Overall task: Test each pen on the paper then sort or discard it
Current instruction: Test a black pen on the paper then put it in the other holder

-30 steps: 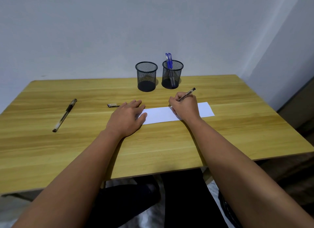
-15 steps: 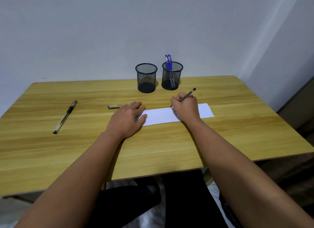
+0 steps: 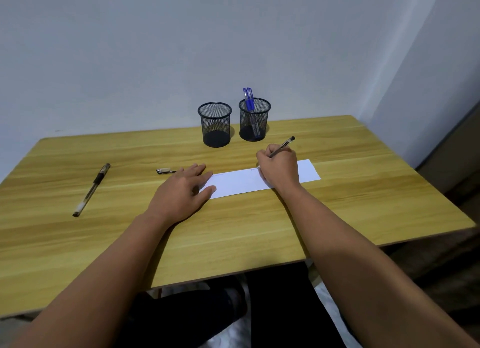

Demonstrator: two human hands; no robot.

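The right hand point(image 3: 279, 167) grips a black pen point(image 3: 283, 146), tip down on the paper strip point(image 3: 239, 182). The left hand point(image 3: 184, 191) lies flat, fingers straight, pinning the strip's left end. Risk — if that hand lifts, the strip will likely slide under the stroke. Faint marks could be misread as a dry pen. An untested pen point(image 3: 91, 189) lies well to the left; a loose cap point(image 3: 165, 170) sits beside the left fingertips — easily knocked.
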